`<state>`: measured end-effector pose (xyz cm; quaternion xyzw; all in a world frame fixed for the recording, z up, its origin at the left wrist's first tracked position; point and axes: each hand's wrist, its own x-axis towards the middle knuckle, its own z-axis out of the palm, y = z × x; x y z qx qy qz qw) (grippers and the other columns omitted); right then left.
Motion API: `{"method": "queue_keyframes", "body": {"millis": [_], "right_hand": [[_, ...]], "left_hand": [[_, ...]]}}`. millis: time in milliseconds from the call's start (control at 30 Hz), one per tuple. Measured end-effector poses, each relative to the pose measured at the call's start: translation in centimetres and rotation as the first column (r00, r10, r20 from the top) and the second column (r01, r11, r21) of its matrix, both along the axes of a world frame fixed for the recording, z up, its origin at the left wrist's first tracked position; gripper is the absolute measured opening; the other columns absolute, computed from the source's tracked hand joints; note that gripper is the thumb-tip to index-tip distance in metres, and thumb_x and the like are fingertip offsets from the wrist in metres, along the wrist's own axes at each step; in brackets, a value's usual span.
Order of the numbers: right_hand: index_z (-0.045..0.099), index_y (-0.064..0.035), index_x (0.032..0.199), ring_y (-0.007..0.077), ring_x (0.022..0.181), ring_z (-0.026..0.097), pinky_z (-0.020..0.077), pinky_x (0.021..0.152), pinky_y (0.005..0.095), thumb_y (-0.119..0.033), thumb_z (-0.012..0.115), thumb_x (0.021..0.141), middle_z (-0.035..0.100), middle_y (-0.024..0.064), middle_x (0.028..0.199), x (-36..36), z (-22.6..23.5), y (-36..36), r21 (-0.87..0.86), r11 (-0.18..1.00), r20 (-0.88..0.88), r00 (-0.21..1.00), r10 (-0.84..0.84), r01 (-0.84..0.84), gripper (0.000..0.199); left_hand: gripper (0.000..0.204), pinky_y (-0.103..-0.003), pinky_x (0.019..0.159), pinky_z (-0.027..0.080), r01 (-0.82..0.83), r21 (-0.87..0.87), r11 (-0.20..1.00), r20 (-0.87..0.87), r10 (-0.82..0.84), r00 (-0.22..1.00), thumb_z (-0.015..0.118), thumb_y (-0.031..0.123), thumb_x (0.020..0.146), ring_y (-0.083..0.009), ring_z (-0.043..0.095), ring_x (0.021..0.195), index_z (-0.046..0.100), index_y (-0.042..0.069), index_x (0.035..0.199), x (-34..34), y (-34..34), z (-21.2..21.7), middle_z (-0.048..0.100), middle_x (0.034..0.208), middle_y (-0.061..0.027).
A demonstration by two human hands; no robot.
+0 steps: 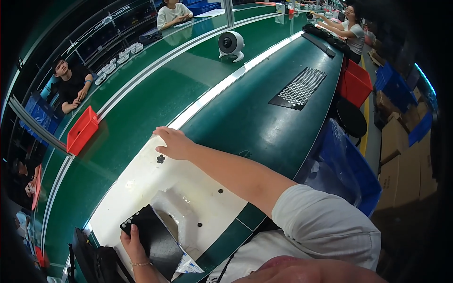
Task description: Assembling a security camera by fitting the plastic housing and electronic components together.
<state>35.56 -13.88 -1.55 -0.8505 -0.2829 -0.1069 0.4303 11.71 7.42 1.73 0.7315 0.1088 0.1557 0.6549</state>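
Observation:
My left hand [132, 245] pinches a black sheet [163, 236] at its edge, thumb on top, where a row of small pale round dots runs along the rim. A white and blue printed backing corner [191, 265] shows at the sheet's lower end. The sheet is over a white board [127, 188] with a raised, film-covered white piece [181, 212] on it. Stretched forward, my right hand [175, 143] rests on the board's far corner, thumb spread from the fingers. A black flower-shaped piece [161, 159] lies just below that thumb. Small black round spots [220, 191] dot the board.
Another black sheet with white dots [302, 88] lies on the green bench. A white round device [230, 45] and a red bin [83, 130] stand on the green line. A blue crate [373, 188] sits at my right, a black bag [89, 254] lower left. Several people sit along the line.

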Motion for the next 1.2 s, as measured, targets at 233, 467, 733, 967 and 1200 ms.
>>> {"method": "queue_keyframes", "body": {"millis": [233, 467, 733, 967, 1200], "right_hand": [[0.035, -0.0087, 0.121, 0.0287, 0.119, 0.034, 0.0279, 0.098, 0.0386, -0.028, 0.054, 0.081, 0.036, 0.0113, 0.127, 0.0, 0.1, -0.2, 0.001, 1.000, -0.054, 0.998, 0.020, -0.020, 0.049], [0.037, -0.0076, 0.117, 0.0287, 0.115, 0.038, 0.0303, 0.095, 0.0392, -0.026, 0.056, 0.079, 0.038, 0.0120, 0.124, 0.3, -0.3, -0.3, 0.049, 0.999, -0.008, 1.000, 0.007, -0.007, 0.047], [0.037, -0.0083, 0.120, 0.0281, 0.119, 0.035, 0.0273, 0.098, 0.0388, -0.026, 0.055, 0.081, 0.037, 0.0111, 0.126, 0.0, 0.4, -0.3, 0.016, 1.000, -0.083, 0.996, 0.025, -0.024, 0.047], [0.037, -0.0085, 0.120, 0.0268, 0.115, 0.038, 0.0263, 0.096, 0.0397, -0.026, 0.053, 0.082, 0.040, 0.0107, 0.124, 0.1, 0.6, -0.2, 0.012, 1.000, -0.075, 0.997, 0.016, -0.016, 0.045], [0.035, -0.0115, 0.120, 0.0193, 0.110, 0.043, 0.0205, 0.096, 0.0468, -0.024, 0.050, 0.082, 0.044, 0.0082, 0.119, 0.8, 0.7, 0.0, -0.069, 0.987, 0.032, 0.989, -0.145, 0.147, 0.042]], "left_hand": [[0.015, -0.018, 0.063, 0.035, 0.016, 0.032, 0.999, -0.017, -0.015, 1.000, 0.055, 0.016, 0.084, -0.0034, 0.042, 0.068, 0.056, 0.002, 0.089, -0.2, 0.9, -0.6, 0.053, 0.077, 0.0053], [0.019, -0.020, 0.069, 0.037, 0.044, 0.031, 0.999, -0.017, -0.043, 0.999, 0.054, 0.016, 0.084, -0.0058, 0.046, 0.074, 0.055, 0.000, 0.095, -0.2, 1.2, -0.7, 0.055, 0.084, 0.0021], [0.019, -0.020, 0.068, 0.037, 0.028, 0.052, 0.998, -0.017, -0.027, 0.999, 0.054, 0.016, 0.085, -0.0056, 0.045, 0.073, 0.055, 0.000, 0.095, -0.1, 0.7, -0.5, 0.055, 0.083, 0.0025], [0.013, -0.017, 0.057, 0.030, -0.015, 0.031, 0.999, -0.038, 0.016, 0.999, 0.055, 0.016, 0.084, -0.0024, 0.037, 0.064, 0.055, 0.003, 0.088, -0.1, 0.5, -0.5, 0.047, 0.072, 0.0077], [0.014, -0.018, 0.062, 0.034, 0.000, 0.036, 0.999, -0.035, 0.001, 0.999, 0.055, 0.016, 0.084, -0.0034, 0.042, 0.068, 0.055, 0.003, 0.089, -0.2, 0.8, -0.3, 0.052, 0.077, 0.0058]]}}
